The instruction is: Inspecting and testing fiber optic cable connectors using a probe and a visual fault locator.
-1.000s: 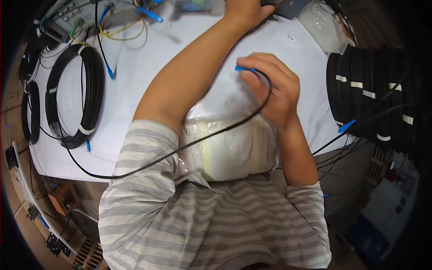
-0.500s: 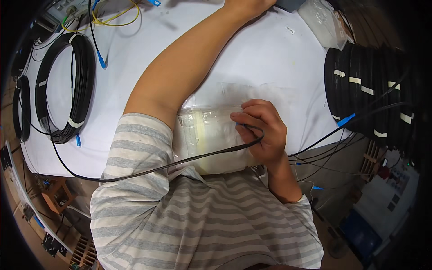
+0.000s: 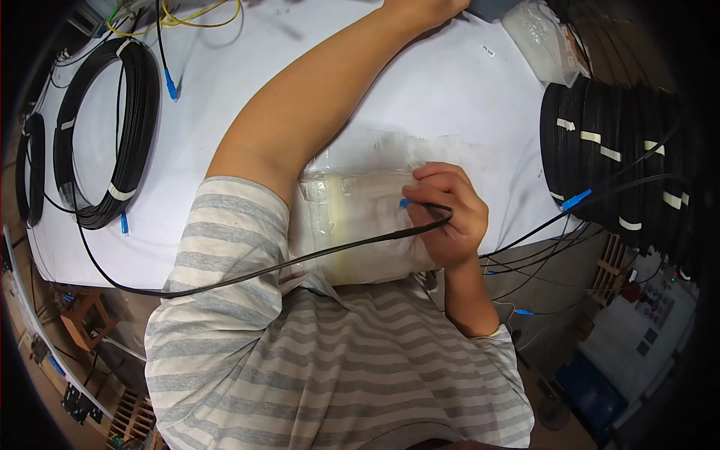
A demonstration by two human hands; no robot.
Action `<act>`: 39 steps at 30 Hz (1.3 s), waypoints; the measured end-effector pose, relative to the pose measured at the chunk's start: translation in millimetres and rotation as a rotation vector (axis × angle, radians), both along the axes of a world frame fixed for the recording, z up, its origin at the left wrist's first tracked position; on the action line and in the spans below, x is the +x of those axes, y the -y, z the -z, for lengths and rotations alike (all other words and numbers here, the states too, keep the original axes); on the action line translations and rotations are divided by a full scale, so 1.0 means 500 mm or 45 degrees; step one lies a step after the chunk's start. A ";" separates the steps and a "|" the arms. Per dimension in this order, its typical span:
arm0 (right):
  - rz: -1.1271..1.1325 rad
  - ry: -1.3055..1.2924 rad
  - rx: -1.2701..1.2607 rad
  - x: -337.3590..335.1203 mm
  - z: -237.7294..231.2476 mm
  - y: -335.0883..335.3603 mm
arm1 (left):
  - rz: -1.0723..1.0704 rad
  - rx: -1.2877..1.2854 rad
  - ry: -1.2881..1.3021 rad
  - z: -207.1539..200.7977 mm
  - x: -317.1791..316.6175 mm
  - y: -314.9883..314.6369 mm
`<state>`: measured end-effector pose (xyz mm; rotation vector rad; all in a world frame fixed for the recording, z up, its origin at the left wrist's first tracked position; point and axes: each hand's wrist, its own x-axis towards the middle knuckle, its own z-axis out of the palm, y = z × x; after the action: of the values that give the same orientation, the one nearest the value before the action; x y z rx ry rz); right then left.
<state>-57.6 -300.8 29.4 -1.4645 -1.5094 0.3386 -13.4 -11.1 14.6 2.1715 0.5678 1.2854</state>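
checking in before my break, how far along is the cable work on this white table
Looks done: taped black cable coils lie at the left, a stack of taped coils at the right. In hand: the right hand grips a thin black cable with a blue connector over a clear plastic bag; the left hand reaches the far edge. Left: this cable trails loose, uncoiled.
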 end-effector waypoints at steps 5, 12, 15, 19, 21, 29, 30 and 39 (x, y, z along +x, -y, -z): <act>-0.029 0.073 0.029 -0.011 0.002 -0.002 | -0.011 0.006 0.000 -0.002 -0.009 -0.002; 0.088 0.124 0.036 -0.007 0.003 -0.004 | -0.012 0.002 0.012 0.001 -0.005 -0.001; -0.093 0.151 0.088 -0.007 0.002 -0.003 | 0.001 -0.047 -0.017 -0.004 -0.005 0.003; -0.021 0.127 0.132 -0.004 0.007 -0.002 | 0.003 -0.052 -0.020 -0.006 -0.006 0.004; 0.105 0.162 0.087 -0.004 0.006 -0.004 | 0.002 -0.003 0.024 -0.001 -0.006 0.000; 0.029 0.156 0.106 -0.008 0.007 0.004 | 0.003 -0.048 -0.030 -0.010 -0.008 0.006; 0.155 0.159 0.090 -0.008 0.009 0.005 | -0.006 -0.050 -0.044 -0.012 -0.007 0.007; 0.035 0.178 0.079 -0.013 0.002 0.003 | -0.018 -0.028 -0.051 -0.005 -0.006 0.005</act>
<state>-63.9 -302.4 28.4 -1.4834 -1.5943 0.1743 -16.4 -13.7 17.4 2.1832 0.6109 1.2402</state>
